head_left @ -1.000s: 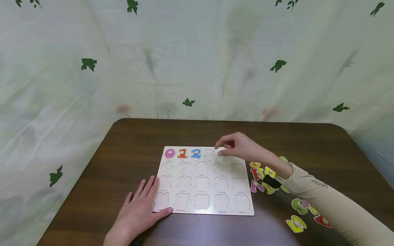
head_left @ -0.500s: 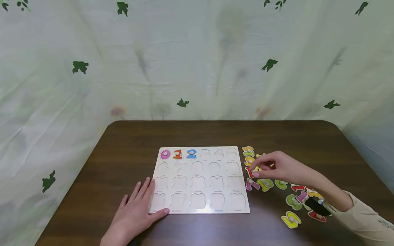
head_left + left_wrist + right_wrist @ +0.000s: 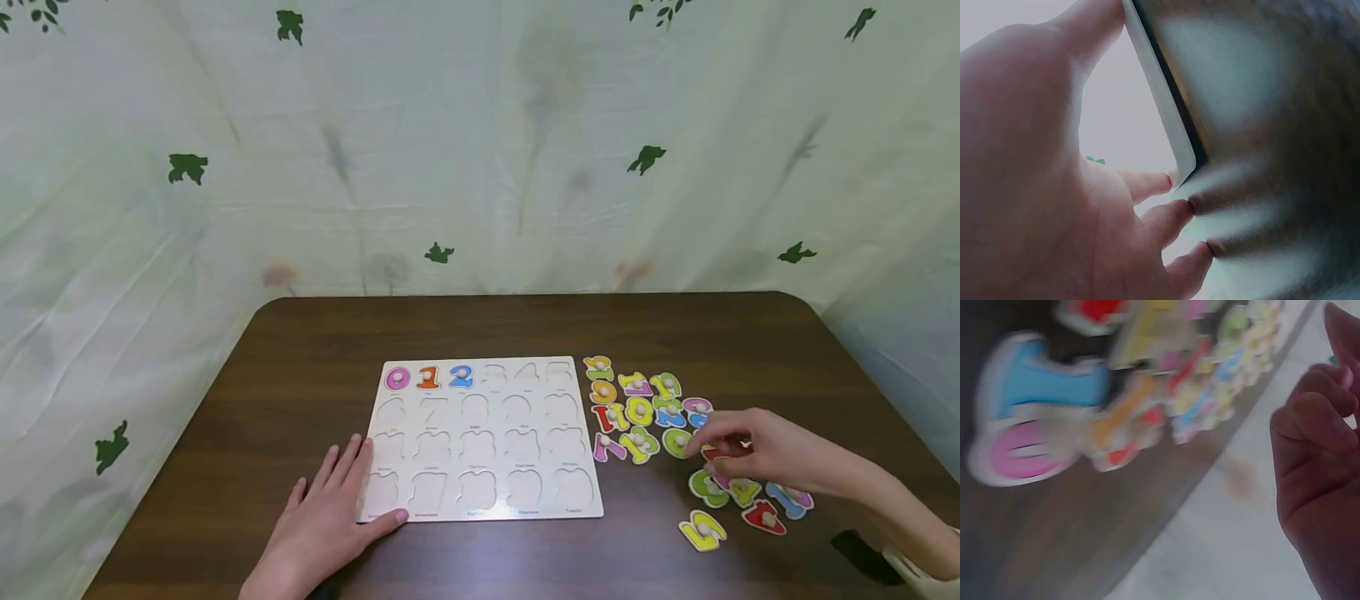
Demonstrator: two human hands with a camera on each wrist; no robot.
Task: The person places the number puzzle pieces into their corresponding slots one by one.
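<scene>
On the dark wooden tabletop [image 3: 315, 350], my right hand [image 3: 757, 457] curls over a red number piece [image 3: 712, 454] lower right of frame; my left hand [image 3: 330, 517] lies flat against the pale puzzle board [image 3: 480, 442] at centre.

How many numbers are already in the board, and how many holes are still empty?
Numbers sitting in the board: 3
Empty holes: 18
Total spots on the board: 21
</scene>
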